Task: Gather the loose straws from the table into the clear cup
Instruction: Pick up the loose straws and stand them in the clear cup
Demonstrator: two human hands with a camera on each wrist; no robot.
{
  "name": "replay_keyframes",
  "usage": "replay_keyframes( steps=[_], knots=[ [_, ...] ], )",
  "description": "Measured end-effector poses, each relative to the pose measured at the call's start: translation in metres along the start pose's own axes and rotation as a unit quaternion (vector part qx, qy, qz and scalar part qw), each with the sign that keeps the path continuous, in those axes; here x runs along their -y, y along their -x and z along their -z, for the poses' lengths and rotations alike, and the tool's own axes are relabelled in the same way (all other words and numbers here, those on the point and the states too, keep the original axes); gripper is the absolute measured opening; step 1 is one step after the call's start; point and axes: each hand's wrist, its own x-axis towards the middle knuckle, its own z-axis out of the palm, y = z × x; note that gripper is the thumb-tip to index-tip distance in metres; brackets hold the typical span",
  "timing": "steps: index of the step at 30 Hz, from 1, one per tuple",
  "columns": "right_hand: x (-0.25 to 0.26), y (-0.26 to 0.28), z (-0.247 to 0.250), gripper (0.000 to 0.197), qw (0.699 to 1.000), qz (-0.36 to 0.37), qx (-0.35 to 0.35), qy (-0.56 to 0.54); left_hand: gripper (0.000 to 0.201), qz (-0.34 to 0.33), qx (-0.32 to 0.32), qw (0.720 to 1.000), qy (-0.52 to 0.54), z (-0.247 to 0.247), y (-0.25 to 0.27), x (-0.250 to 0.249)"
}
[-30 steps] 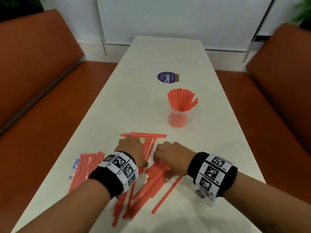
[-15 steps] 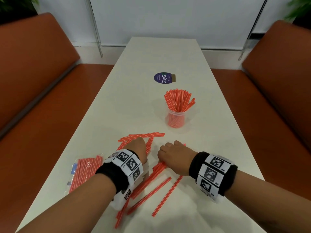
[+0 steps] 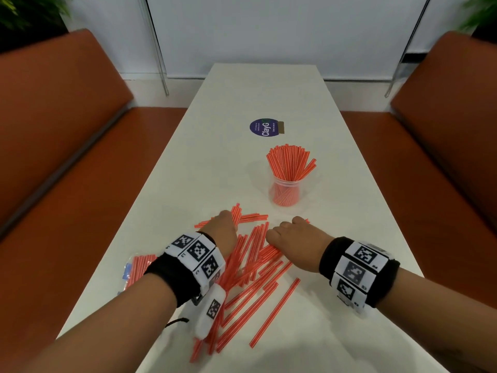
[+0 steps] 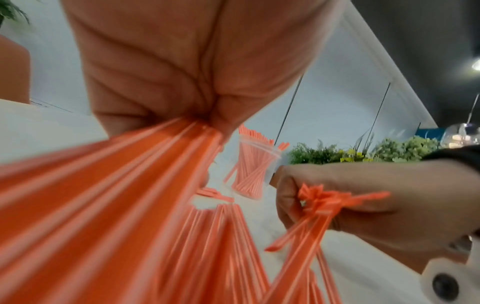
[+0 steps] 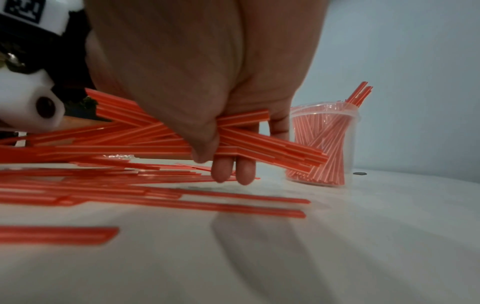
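Note:
Several loose red straws [image 3: 250,267] lie fanned out on the white table [image 3: 215,157] between my wrists. My left hand [image 3: 223,230] grips a bunch of them, its fingers curled round the straws [image 4: 145,185]. My right hand [image 3: 293,238] grips another bunch [image 5: 259,142], thumb and fingers closed round it just above the tabletop. The clear cup [image 3: 285,193], packed with upright red straws, stands beyond my right hand; it also shows in the wrist views [image 5: 324,144] [image 4: 255,166].
A bag of packed straws [image 3: 137,270] lies at the table's left edge by my left forearm. A purple round sticker [image 3: 265,127] sits past the cup. Orange benches [image 3: 67,157] flank the table on both sides.
Both hands have drawn the scattered straws together and closed round bunches of them. The left hand has shifted slightly away from me; the pile now lies fanned between the wrists.

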Motion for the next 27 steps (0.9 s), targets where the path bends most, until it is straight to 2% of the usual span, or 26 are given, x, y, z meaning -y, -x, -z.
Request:
replay_keyframes(
  steps=[4,7,9,15,19,21,23,25,27],
  knots=[
    [-0.003,0.002,0.002,0.036,1.0,-0.003,-0.005,-0.005,0.023,-0.025,-0.089,0.988,0.122,0.009,0.007,-0.004],
    [-0.006,0.006,0.004,0.038,1.0,-0.006,0.001,0.007,0.008,-0.033,-0.11,0.961,0.252,0.012,0.011,-0.003],
    [-0.01,0.01,0.006,0.039,1.0,-0.018,0.013,0.006,0.009,-0.029,-0.136,0.938,0.319,0.012,0.008,0.001],
    [-0.02,0.018,0.004,0.035,0.995,-0.076,0.034,-0.06,0.017,-0.067,-0.185,0.881,0.431,0.013,0.007,-0.004],
    [-0.03,0.024,-0.006,0.021,0.982,-0.123,0.009,-0.145,0.023,-0.082,-0.202,0.851,0.478,0.017,0.005,-0.013],
    [-0.036,0.027,-0.008,0.011,0.961,-0.15,-0.016,-0.23,0.024,-0.086,-0.217,0.835,0.498,0.019,0.005,-0.016],
    [-0.04,0.029,-0.006,0.011,0.925,-0.165,-0.057,-0.338,0.025,-0.084,-0.224,0.823,0.515,0.021,0.005,-0.021],
    [-0.038,0.029,0.0,0.012,0.871,-0.165,-0.093,-0.452,0.028,-0.085,-0.214,0.823,0.519,0.023,0.005,-0.027],
    [-0.032,0.028,0.006,0.011,0.813,-0.155,-0.103,-0.552,0.032,-0.096,-0.198,0.837,0.5,0.022,0.006,-0.035]
  ],
)
